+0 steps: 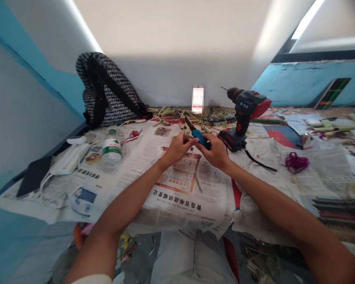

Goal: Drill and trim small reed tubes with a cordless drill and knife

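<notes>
Both my hands meet over the middle of the newspaper-covered table [177, 197]. My right hand [215, 152] is closed round the blue handle of a utility knife [198, 136], whose dark blade points up and to the left. My left hand [177, 148] pinches a short pale bamboo piece [185, 135] right against the blade. Thin shavings lie on the newspaper below my hands.
A red and black cordless drill [244, 114] stands just right of my hands. A water bottle [111, 152], a white face mask [66, 159] and a dark phone [34, 175] lie at the left, with a patterned backpack [106, 90] behind. Bamboo bits litter the far edge; purple string [296, 161] lies at the right.
</notes>
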The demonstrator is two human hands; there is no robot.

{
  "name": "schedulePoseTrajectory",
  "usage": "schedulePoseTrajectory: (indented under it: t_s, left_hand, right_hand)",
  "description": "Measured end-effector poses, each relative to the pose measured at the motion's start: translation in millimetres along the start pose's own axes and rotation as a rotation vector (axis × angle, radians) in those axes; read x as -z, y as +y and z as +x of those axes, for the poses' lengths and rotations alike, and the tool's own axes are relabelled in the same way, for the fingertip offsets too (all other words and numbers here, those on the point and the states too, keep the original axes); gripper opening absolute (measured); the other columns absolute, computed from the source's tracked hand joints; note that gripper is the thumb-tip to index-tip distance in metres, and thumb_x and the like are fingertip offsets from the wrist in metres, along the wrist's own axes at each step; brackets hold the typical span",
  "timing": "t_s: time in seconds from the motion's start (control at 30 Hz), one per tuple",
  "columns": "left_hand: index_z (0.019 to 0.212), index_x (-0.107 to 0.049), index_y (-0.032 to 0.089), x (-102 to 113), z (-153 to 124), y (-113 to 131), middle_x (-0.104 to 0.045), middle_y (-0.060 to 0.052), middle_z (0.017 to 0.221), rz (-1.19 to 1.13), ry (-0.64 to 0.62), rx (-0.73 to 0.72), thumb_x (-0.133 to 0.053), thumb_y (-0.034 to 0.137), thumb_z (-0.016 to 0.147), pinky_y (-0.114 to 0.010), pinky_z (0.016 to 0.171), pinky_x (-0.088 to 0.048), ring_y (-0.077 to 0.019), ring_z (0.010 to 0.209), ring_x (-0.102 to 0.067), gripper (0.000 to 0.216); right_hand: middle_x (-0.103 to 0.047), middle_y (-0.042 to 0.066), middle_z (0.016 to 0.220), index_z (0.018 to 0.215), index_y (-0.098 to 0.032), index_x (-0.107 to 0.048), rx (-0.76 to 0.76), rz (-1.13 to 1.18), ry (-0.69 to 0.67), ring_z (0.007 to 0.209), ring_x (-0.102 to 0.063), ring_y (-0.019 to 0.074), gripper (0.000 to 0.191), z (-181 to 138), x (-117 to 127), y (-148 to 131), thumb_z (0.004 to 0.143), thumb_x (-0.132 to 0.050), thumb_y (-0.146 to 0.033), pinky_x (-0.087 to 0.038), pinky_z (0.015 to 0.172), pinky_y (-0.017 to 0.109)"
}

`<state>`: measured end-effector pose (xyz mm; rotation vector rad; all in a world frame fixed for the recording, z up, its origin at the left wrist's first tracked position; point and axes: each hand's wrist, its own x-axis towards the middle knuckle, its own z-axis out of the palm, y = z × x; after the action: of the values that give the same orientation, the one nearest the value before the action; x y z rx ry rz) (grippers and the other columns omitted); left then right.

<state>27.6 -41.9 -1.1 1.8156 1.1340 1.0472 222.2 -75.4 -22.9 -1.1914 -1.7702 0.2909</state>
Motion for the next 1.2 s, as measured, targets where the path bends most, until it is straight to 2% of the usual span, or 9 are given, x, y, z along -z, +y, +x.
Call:
schedulePoseTrajectory:
  t_s: [0.1, 0.23, 0.47, 0.57, 0.7, 0.87, 1.0, 1.13, 1.2]
  left_hand:
    - [0.08, -0.048, 0.023, 1, 4, -3, -0.053, 0.005, 0.068, -0.142, -0.02, -0.006, -0.081, 0.083, 0.073, -0.03, 0.062, -0.042, -0.0118, 0.062, -0.053, 0.069]
    - [0.074, -0.043, 0.023, 2, 7, 0, -0.047, 0.007, 0.063, -0.264, -0.068, -0.014, -0.083, 0.088, 0.064, -0.029, 0.06, -0.041, -0.0101, 0.059, -0.047, 0.077]
    - [0.074, -0.048, 0.022, 2, 5, 2, -0.042, 0.007, 0.064, -0.275, -0.101, 0.008, -0.09, 0.078, 0.063, -0.028, 0.057, -0.031, -0.0085, 0.059, -0.041, 0.071]
    - [0.073, -0.046, 0.022, 3, 4, 2, -0.041, 0.008, 0.062, -0.242, -0.087, -0.016, -0.092, 0.075, 0.064, -0.027, 0.056, -0.029, -0.0079, 0.058, -0.037, 0.071]
    - [0.07, -0.045, 0.021, 5, 3, 2, -0.046, 0.008, 0.063, -0.17, -0.028, -0.059, -0.095, 0.069, 0.062, -0.026, 0.057, -0.031, -0.0083, 0.06, -0.041, 0.07]
    - [0.071, -0.047, 0.021, 3, 2, 1, -0.046, 0.008, 0.062, -0.227, -0.041, -0.07, -0.095, 0.069, 0.063, -0.026, 0.056, -0.031, -0.0084, 0.059, -0.042, 0.069]
    - [0.069, -0.046, 0.021, 1, 0, 4, -0.043, 0.008, 0.061, -0.203, 0.02, -0.069, -0.094, 0.071, 0.063, -0.027, 0.057, -0.03, -0.0084, 0.059, -0.039, 0.069]
    - [0.066, -0.041, 0.022, -1, -1, 8, -0.039, 0.009, 0.06, -0.183, 0.12, -0.099, -0.09, 0.076, 0.066, -0.028, 0.056, -0.027, -0.0088, 0.058, -0.034, 0.073]
    - [0.066, -0.042, 0.022, 1, 0, 9, -0.04, 0.009, 0.06, -0.164, 0.135, -0.132, -0.09, 0.076, 0.067, -0.028, 0.056, -0.027, -0.009, 0.058, -0.034, 0.072]
  right_hand:
    - [-0.079, 0.009, 0.1, 0.113, -0.019, -0.077, -0.004, 0.033, -0.082, 0.087, -0.071, 0.024, 0.04, 0, 4, -4, 0.099, -0.068, -0.055, -0.054, 0.08, 0.036]
    - [-0.081, 0.007, 0.104, 0.118, -0.02, -0.078, 0.009, 0.05, -0.078, 0.087, -0.072, 0.0229, 0.041, 1, 10, -6, 0.097, -0.069, -0.055, -0.053, 0.081, 0.034]
    - [-0.078, 0.005, 0.094, 0.113, -0.016, -0.081, 0.038, 0.118, -0.178, 0.078, -0.067, 0.019, 0.043, 4, 20, -3, 0.096, -0.071, -0.054, -0.049, 0.073, 0.031]
    - [-0.08, 0.004, 0.099, 0.116, -0.018, -0.082, 0.052, 0.158, -0.22, 0.084, -0.069, 0.0205, 0.043, 6, 26, -4, 0.096, -0.071, -0.056, -0.05, 0.075, 0.03]
    - [-0.081, 0.005, 0.102, 0.118, -0.018, -0.083, 0.053, 0.204, -0.283, 0.089, -0.072, 0.0227, 0.047, 8, 34, -7, 0.096, -0.072, -0.058, -0.053, 0.079, 0.031]
    - [-0.082, 0.005, 0.114, 0.125, -0.02, -0.083, 0.048, 0.218, -0.304, 0.097, -0.074, 0.0259, 0.048, 9, 38, -6, 0.096, -0.074, -0.058, -0.055, 0.087, 0.034]
    - [-0.083, 0.006, 0.112, 0.125, -0.019, -0.083, 0.029, 0.184, -0.264, 0.095, -0.074, 0.0256, 0.05, 8, 34, -5, 0.094, -0.076, -0.057, -0.055, 0.085, 0.035]
    - [-0.081, 0.007, 0.097, 0.121, -0.016, -0.083, -0.037, 0.099, -0.122, 0.082, -0.069, 0.0218, 0.05, 4, 25, -14, 0.094, -0.075, -0.058, -0.051, 0.077, 0.034]
    - [-0.077, 0.006, 0.09, 0.118, -0.015, -0.083, -0.042, 0.12, -0.111, 0.078, -0.065, 0.0191, 0.049, 3, 23, -20, 0.096, -0.072, -0.058, -0.048, 0.072, 0.031]
